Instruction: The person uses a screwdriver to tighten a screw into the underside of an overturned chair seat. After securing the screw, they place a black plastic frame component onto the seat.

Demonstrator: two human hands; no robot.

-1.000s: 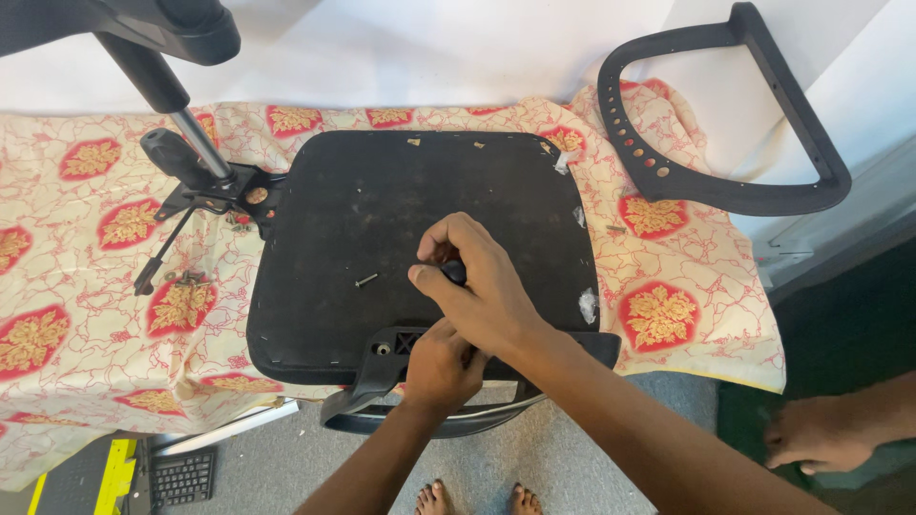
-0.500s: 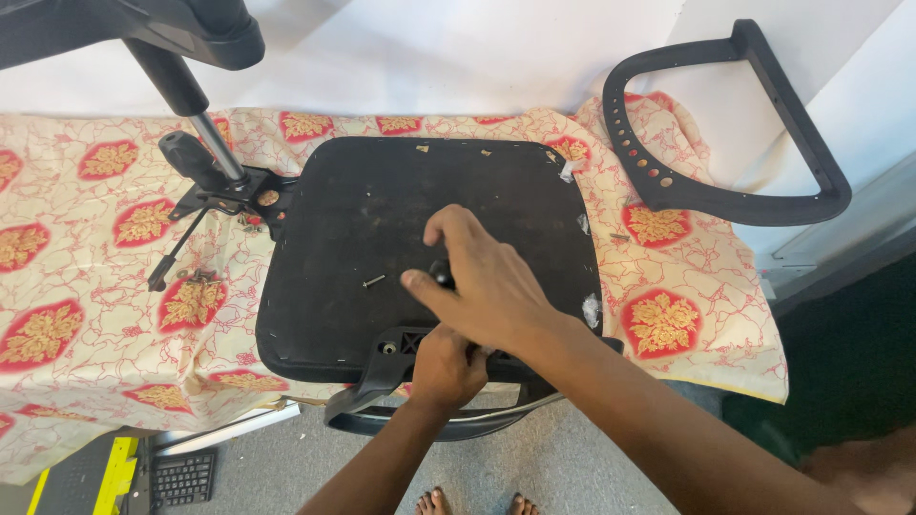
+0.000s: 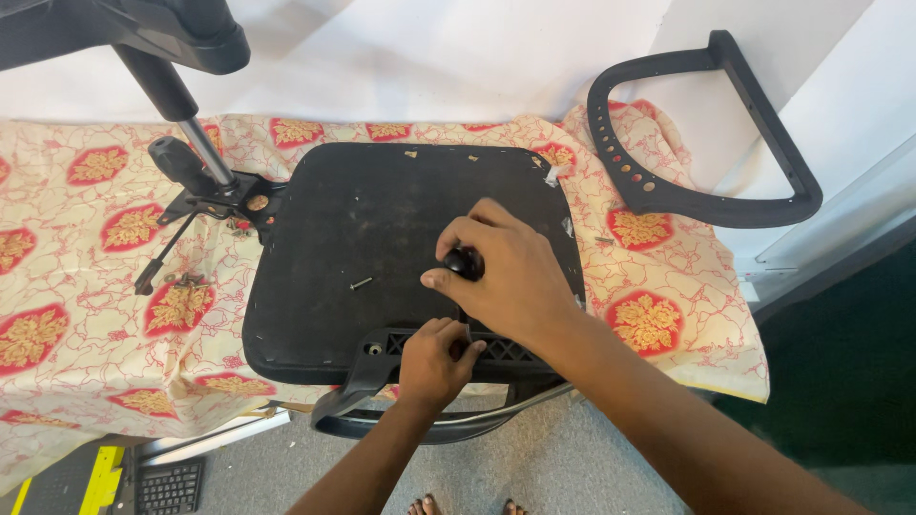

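An upturned black chair seat (image 3: 382,248) lies on a worktop (image 3: 95,315) draped in a cream cloth with red floral medallions. The person's right hand (image 3: 506,272) rests on the seat's underside, fingers (image 3: 448,278) clamped around the black handle of a tool (image 3: 465,261) — a screwdriver, by the look of it — stood upright near the seat's front edge. Just below, the left hand (image 3: 434,362) closes its fingers on the black armrest bracket (image 3: 382,358) fixed along that edge, where the seat overhangs the worktop. A loose screw (image 3: 360,283) lies on the seat, to the left of the right hand. To the upper left sit the tilt mechanism (image 3: 215,195) and gas-lift column (image 3: 176,100); a detached black armrest loop (image 3: 706,143) leans at upper right — well apart from both hands.
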